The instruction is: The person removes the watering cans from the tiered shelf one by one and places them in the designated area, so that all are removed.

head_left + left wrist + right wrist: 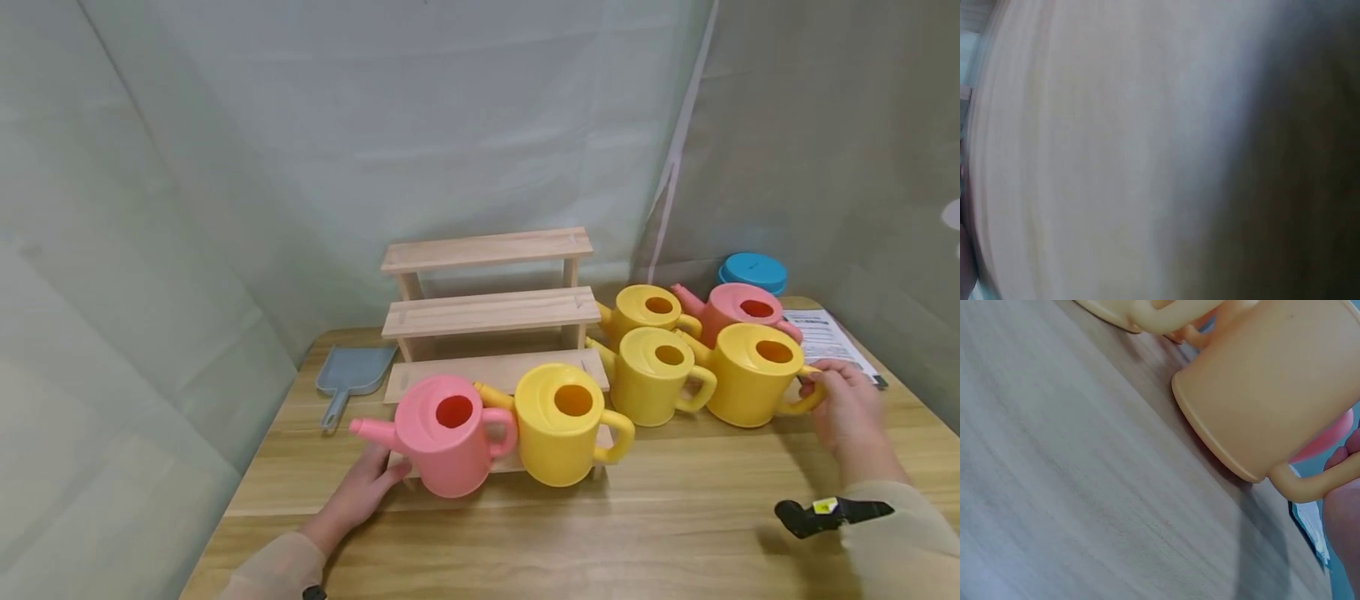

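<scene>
The right hand grips the handle of the front-right yellow watering can, which appears to stand on the table; the handle faces right, likely making it the handiest hold. That arm reaches forward, fingers curled round the loop. The left hand lies low by the bottom step of the wooden stand, perhaps steadying it; its grip cannot be told. On that step, a pink watering can sits upright, spout leftward.
</scene>
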A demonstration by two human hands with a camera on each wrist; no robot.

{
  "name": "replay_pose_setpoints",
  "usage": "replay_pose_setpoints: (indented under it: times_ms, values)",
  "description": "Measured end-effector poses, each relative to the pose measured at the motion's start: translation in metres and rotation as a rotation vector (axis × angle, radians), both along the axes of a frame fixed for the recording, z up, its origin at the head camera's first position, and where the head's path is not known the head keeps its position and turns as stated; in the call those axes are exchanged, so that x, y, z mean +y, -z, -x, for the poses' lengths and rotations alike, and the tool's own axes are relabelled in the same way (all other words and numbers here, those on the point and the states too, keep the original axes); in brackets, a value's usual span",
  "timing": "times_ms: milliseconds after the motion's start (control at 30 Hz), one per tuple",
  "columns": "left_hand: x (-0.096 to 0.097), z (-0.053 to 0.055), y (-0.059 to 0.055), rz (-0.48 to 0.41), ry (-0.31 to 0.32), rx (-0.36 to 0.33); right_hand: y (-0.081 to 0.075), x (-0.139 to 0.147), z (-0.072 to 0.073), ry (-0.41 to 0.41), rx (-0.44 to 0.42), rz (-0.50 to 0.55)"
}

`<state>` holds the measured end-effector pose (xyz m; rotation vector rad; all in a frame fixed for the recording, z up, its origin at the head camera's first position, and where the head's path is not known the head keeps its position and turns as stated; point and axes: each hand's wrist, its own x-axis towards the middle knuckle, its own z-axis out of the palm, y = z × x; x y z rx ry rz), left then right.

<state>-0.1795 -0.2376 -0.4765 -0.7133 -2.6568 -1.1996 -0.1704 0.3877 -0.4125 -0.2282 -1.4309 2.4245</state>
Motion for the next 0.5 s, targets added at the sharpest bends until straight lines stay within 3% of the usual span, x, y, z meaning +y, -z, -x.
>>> replay_pose_setpoints:
  times_ms: [333,500]
  values:
    - [0.0012,-0.002,-0.0042,-0.001,-0.005,-0.005,0.0093,0.0012,0.0032,0.022,0.119,0.088]
    - [0.0006,-0.0024,-0.004,0.004,-0.012,-0.008,0.0106,0.0024,0.0035,0.004,0.122,0.088]
